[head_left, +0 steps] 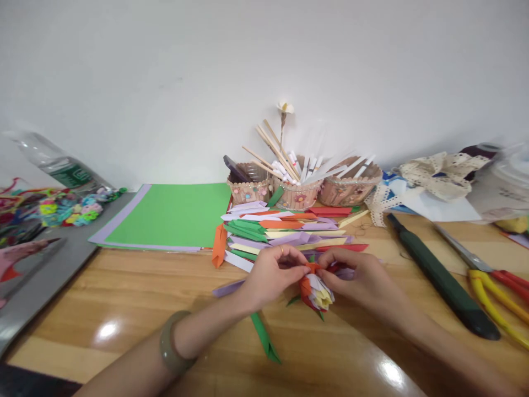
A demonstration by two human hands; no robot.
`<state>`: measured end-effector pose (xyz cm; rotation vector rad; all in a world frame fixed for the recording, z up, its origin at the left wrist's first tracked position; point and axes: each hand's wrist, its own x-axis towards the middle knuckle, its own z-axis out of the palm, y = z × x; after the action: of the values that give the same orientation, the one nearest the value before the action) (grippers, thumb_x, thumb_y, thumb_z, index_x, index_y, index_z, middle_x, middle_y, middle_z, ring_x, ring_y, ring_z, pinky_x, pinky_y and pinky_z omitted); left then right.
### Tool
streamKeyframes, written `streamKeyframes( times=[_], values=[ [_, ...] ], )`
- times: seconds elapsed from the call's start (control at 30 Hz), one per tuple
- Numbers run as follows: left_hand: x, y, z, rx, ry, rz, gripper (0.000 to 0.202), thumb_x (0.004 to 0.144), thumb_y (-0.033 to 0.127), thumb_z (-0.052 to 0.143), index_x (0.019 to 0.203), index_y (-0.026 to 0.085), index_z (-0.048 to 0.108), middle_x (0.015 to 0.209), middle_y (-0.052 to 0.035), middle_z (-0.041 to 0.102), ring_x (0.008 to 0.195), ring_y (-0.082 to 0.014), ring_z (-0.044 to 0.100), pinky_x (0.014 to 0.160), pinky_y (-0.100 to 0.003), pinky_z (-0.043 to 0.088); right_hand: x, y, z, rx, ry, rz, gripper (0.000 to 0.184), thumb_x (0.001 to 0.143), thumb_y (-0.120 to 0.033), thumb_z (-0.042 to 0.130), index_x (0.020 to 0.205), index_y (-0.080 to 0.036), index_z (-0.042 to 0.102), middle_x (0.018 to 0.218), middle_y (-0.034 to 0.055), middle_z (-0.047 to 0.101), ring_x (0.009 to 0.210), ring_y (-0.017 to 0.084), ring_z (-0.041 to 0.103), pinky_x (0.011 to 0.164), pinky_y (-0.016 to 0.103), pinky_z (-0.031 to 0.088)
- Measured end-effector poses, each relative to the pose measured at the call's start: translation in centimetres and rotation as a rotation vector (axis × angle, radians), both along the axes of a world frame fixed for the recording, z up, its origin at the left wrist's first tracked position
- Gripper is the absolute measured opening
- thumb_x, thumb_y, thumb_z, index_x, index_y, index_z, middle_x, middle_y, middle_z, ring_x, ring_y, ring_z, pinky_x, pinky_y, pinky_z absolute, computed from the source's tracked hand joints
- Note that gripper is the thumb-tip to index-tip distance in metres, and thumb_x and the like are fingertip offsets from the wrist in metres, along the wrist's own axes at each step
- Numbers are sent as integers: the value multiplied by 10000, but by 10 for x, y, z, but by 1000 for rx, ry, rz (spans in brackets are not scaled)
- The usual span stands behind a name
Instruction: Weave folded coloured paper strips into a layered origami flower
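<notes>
Both my hands meet over the wooden table at a small folded-paper flower [319,293] with orange, white, pale yellow and green parts. My left hand [275,271], a bangle on its wrist, pinches the flower's orange edge between thumb and fingers. From the other side my right hand [359,275] pinches the same orange part. The flower's open end tilts down toward me. Just beyond the hands lies a pile of folded paper strips [285,226] in green, orange, lilac, white, yellow and red. One green folded strip [264,337] rests below my left wrist.
Three decorated baskets [297,196] with sticks and pens stand by the wall. Green paper sheets [173,215] lie left of them. On the right are a dark green long tool [442,275], scissors [483,270] and lace ribbon [442,171]. A plastic bottle [61,165] leans far left.
</notes>
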<state>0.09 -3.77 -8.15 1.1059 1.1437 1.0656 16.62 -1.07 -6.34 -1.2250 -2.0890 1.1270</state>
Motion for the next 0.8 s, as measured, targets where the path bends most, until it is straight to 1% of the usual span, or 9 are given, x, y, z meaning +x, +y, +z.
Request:
streamKeyframes(
  times=[0.1,0.2,0.3,0.47,0.57,0.63,0.7,0.73,0.8],
  values=[
    [0,3,0,-67,-67,-41,136,559,159,707,650,133,609,612,12,612,577,-90,543,614,-231,450,1,0,-1,28,-13,0,128,735,-239,528,633,-174,569,602,-1,614,557,130,551,501,229,430],
    [1,3,1,-76,-36,-7,107,552,142,693,621,135,612,585,15,608,556,-87,536,586,-224,438,2,-1,-2,64,-47,41,128,751,-231,522,648,-174,573,606,-3,622,559,129,553,506,228,432],
    [1,1,0,-58,42,52,76,557,131,670,589,139,601,558,17,596,534,-89,524,551,-221,418,3,-3,-3,164,-92,67,133,772,-218,512,664,-177,577,607,-2,626,539,123,543,499,228,415],
    [0,-1,-2,-6,111,58,73,569,103,619,561,146,561,550,25,574,515,-81,495,520,-210,387,3,-6,0,380,-137,138,153,795,-196,490,674,-173,580,632,27,621,562,141,541,529,252,412],
    [-1,-1,0,10,116,64,98,553,90,623,546,148,544,560,28,566,523,-80,486,518,-209,374,3,-5,1,422,-163,161,163,817,-188,470,706,-176,589,649,34,620,574,145,541,532,257,413],
    [-3,0,1,-16,53,24,93,544,96,645,559,144,566,568,22,577,536,-86,500,537,-216,388,5,-5,2,435,-158,165,158,828,-178,462,739,-178,592,670,35,628,586,145,552,542,259,423],
    [-4,0,3,-40,-73,-30,48,581,137,654,606,134,613,592,5,606,574,-101,537,591,-231,418,6,-5,3,486,-124,148,137,832,-170,471,775,-177,595,703,42,641,612,149,571,562,267,439],
    [-5,0,4,-47,-147,-40,50,615,168,650,645,132,634,609,-4,619,595,-108,556,621,-239,430,7,-5,4,521,-100,139,125,831,-164,478,792,-176,597,725,48,648,630,152,581,573,271,448],
    [-6,1,4,-49,-265,-14,116,667,221,641,747,139,657,662,-11,642,622,-113,580,652,-250,444,8,-5,4,592,-49,126,109,825,-148,495,817,-176,601,759,57,657,660,156,596,590,276,464]
  ],
)
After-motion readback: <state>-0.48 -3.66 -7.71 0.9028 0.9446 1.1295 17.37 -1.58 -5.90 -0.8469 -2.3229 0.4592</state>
